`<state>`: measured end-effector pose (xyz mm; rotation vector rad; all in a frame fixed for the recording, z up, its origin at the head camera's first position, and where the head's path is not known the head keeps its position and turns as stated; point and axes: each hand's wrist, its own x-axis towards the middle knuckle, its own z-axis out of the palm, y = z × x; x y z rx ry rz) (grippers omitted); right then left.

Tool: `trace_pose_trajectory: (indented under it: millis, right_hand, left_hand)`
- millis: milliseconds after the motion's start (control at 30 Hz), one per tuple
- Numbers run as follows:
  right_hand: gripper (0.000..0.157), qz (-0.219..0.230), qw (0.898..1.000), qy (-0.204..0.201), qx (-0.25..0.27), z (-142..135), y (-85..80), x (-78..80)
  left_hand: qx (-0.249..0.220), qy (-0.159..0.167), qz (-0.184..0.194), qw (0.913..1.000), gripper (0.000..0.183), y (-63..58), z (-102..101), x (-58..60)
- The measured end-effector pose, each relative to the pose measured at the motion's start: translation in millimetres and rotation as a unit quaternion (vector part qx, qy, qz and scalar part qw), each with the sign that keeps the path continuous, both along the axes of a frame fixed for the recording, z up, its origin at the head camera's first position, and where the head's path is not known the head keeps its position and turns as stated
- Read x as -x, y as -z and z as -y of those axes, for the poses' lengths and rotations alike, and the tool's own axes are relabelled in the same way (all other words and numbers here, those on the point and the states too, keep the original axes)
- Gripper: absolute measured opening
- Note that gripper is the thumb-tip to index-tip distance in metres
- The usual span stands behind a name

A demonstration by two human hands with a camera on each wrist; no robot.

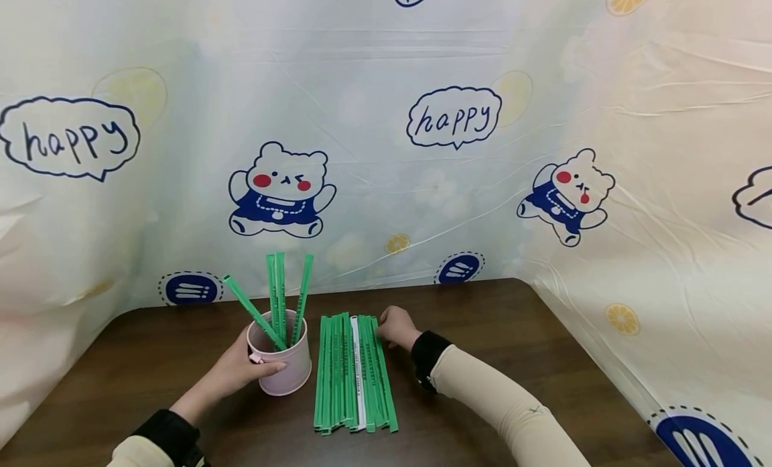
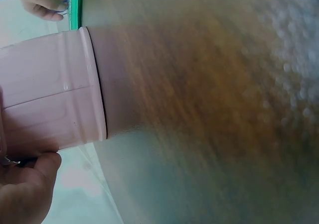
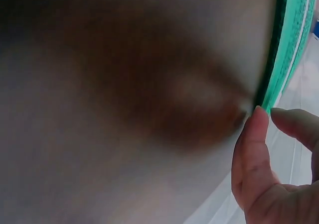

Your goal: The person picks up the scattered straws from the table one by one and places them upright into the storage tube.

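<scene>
Steady pink cup (image 1: 289, 374) with left fingers (image 1: 270, 369) clamped round it. Pinch only outermost green strip (image 1: 387, 390) with right fingers (image 3: 255, 152); can't tell if clamped yet.

Head camera looks down, wrists closer, all sharing green strips (image 1: 346, 373).

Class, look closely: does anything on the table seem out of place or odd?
Yes: one white strip lies among the green strips, near the middle of the row, breaking its single colour. The near ends also look uneven. Nothing appears spilled.
</scene>
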<state>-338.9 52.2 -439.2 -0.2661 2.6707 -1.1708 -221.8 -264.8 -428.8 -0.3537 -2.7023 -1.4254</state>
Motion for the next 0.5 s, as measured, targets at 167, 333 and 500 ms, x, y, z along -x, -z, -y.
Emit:
trace_pose_trajectory:
  millis: [167,333,500]
  right_hand:
    - [0.023,0.0,1.0,-0.002,-0.002,5.4,-0.6,-1.9]
    - [0.023,-0.009,1.0,0.008,-0.012,9.2,0.4,-1.6]
    - [0.058,-0.017,1.0,-0.002,-0.012,9.9,3.5,-0.1]
  left_hand:
    - [-0.001,0.001,-0.004,1.0,0.098,-0.1,-0.9,0.0]
    - [-0.001,-0.002,0.0,1.0,0.098,0.1,-0.8,-0.3]
    - [-0.005,0.0,0.001,1.0,0.098,0.7,-0.6,-1.3]
